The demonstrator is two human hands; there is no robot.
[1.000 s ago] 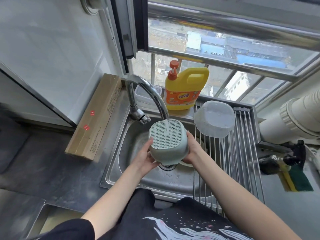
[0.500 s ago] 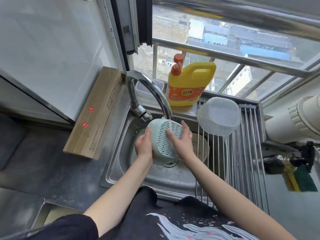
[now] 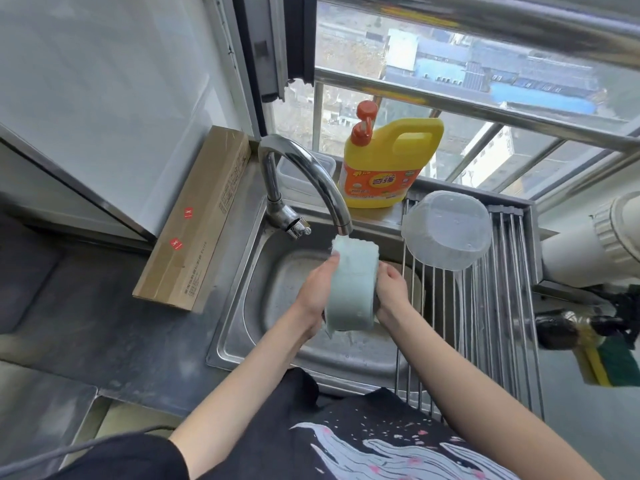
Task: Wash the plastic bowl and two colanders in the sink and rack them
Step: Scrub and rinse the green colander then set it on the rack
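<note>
Currently the pale green colander (image 3: pixel 353 285) is held on edge over the sink basin (image 3: pixel 277 299), its upper end right under the faucet spout (image 3: pixel 343 223); only the outer wall faces the camera, so the inside can't be seen. Left hand (image 3: pixel 317 292) clasps its left side, right hand (image 3: pixel 393 292) presses on the right side, so the colander is clamped between both palms. Can't tell whether water is running. Something pale lies low in the basin behind the right hand, mostly hidden under the rack rods. Roll-up drying rack (image 3: pixel 502 306) spans the right part of the sink; the translucent plastic bowl (image 3: pixel 446 230) sits on it at the far end, upside down and tilted, base toward the camera. Yellow detergent jug (image 3: pixel 388 168) with orange pump stands on the ledge behind the sink, just beside the faucet. A long cardboard box (image 3: pixel 197 220) lies on the counter left of the sink. A green-yellow sponge (image 3: pixel 609 362) sits at far right.
</note>
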